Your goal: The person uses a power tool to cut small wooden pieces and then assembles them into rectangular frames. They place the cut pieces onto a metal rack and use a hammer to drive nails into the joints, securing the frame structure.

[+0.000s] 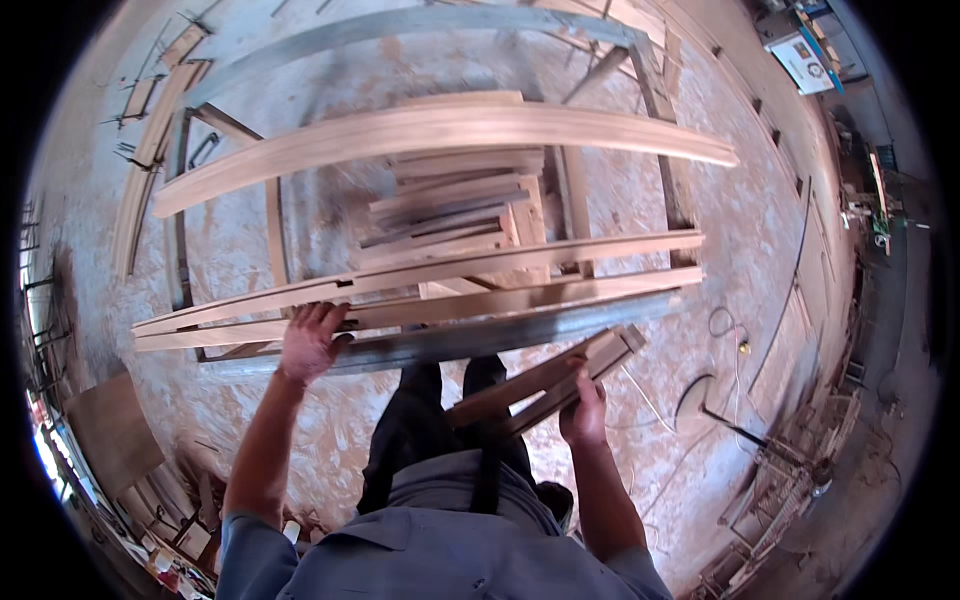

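Observation:
My left hand (312, 342) is closed over the nearest long wooden board (520, 297), toward its left end, fingers over the top and thumb apart on the near side. Just beyond it lies a second long board (520, 265) with a small dark notch. My right hand (586, 405) grips a bundle of short wooden pieces (545, 385), held slanting in front of my legs. Its fingers are partly hidden by the wood. A wide, pale long board (440, 130) lies farther off across the same frame.
A grey trestle frame (430, 348) carries the long boards. Under and behind them short boards (455, 200) are stacked. At right stand a round-based stand (695, 402) and a cable (738, 350) on the floor. More boards and clamps (140, 160) lie at left.

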`<move>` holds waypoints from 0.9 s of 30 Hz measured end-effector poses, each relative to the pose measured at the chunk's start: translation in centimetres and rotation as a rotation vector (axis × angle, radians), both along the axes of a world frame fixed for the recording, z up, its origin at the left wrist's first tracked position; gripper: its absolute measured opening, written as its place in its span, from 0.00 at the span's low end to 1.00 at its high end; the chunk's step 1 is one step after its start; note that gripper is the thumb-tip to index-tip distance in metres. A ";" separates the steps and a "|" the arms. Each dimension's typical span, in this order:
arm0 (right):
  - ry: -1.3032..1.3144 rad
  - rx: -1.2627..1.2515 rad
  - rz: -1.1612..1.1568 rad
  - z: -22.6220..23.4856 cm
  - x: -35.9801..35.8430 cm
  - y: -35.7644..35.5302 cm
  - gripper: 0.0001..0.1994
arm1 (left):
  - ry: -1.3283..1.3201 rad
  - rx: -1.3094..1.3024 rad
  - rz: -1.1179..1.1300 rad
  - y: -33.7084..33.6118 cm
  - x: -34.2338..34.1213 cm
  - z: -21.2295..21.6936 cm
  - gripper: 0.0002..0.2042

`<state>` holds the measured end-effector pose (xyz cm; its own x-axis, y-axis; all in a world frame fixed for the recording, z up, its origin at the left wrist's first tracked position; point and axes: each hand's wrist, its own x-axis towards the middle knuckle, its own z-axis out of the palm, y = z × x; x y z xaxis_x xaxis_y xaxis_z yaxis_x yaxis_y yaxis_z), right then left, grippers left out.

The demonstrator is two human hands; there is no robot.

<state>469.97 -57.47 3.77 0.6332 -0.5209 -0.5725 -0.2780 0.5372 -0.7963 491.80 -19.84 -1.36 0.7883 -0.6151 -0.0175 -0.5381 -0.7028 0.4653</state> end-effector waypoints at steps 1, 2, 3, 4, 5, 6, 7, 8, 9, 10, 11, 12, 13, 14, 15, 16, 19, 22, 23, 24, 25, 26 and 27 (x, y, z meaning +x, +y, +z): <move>-0.010 0.016 -0.013 -0.5 -0.3 -0.2 0.18 | -0.016 -0.006 0.032 0.1 -0.1 -0.7 0.18; -0.012 0.005 -0.002 -0.1 0.1 -0.1 0.18 | -0.014 -0.021 0.033 0.2 -0.1 -0.8 0.17; -0.019 0.029 -0.013 -0.4 -0.2 -0.5 0.18 | -0.014 -0.011 0.036 0.2 -0.1 -0.7 0.16; -0.025 0.054 -0.023 -0.7 -0.5 -0.9 0.18 | -0.013 0.000 0.040 0.2 -0.1 -0.7 0.16; -0.028 0.064 -0.017 -0.8 -0.7 -1.3 0.18 | -0.011 -0.032 0.067 0.2 -0.3 -0.8 0.15; -0.037 0.071 -0.012 -0.5 -0.1 -1.3 0.18 | -0.011 -0.082 0.072 0.2 -0.2 -0.8 0.16; -0.039 0.110 -0.061 0.0 0.1 -0.9 0.16 | -0.023 -0.065 0.067 0.3 -0.4 -1.1 0.16; -0.068 0.095 -0.038 0.4 0.5 -0.9 0.15 | -0.040 -0.048 0.065 0.4 -0.4 -1.2 0.17; -0.073 0.086 -0.036 0.5 0.6 -0.9 0.15 | -0.017 -0.034 0.066 0.4 -0.5 -0.9 0.17; -0.079 0.076 -0.034 0.5 0.7 -1.0 0.14 | 0.007 -0.020 0.068 0.3 -0.3 -0.5 0.18; -0.094 0.079 -0.020 0.4 0.8 -1.2 0.15 | 0.021 -0.022 0.087 0.2 -0.4 -0.2 0.18; -0.103 0.081 -0.003 0.4 0.8 -1.3 0.15 | 0.010 -0.020 0.091 0.3 -0.5 -0.3 0.18; -0.113 0.084 0.013 0.3 1.1 -1.4 0.15 | 0.000 -0.019 0.094 0.4 -0.5 -0.4 0.18; -0.113 0.087 0.015 0.7 1.5 -1.3 0.15 | -0.008 -0.015 0.095 0.5 -0.6 -0.8 0.17; -0.111 0.091 0.018 1.5 1.9 -1.0 0.15 | 0.005 -0.005 0.109 0.7 -0.7 -1.1 0.17; -0.108 0.095 0.021 2.0 2.3 -0.9 0.15 | 0.006 -0.002 0.116 0.9 -0.9 -1.4 0.16; -0.098 0.028 0.054 2.3 2.6 -1.3 0.18 | 0.019 0.032 0.116 0.9 -1.0 -1.9 0.15; -0.103 -0.006 0.072 2.7 3.0 -1.6 0.19 | 0.028 0.022 0.126 1.0 -1.4 -2.2 0.15; -0.106 -0.012 0.078 3.2 3.2 -1.5 0.19 | 0.026 0.025 0.135 1.0 -1.6 -2.1 0.16; -0.109 -0.019 0.082 3.5 3.3 -1.5 0.19 | 0.023 0.028 0.143 0.9 -1.7 -2.0 0.16; -0.123 -0.017 0.086 3.3 3.3 -1.6 0.19 | 0.020 0.032 0.151 0.9 -1.8 -1.9 0.16; -0.135 -0.002 0.074 3.5 3.4 -1.4 0.17 | 0.021 0.029 0.162 0.9 -1.9 -2.0 0.17; -0.148 0.013 0.062 3.8 3.6 -1.2 0.16 | 0.022 0.026 0.172 0.9 -2.0 -2.2 0.17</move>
<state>473.55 -58.69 7.55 0.7418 -0.4710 -0.4773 -0.1916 0.5333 -0.8239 489.82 -18.96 -3.60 0.8813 -0.4699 -0.0499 -0.3985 -0.7958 0.4559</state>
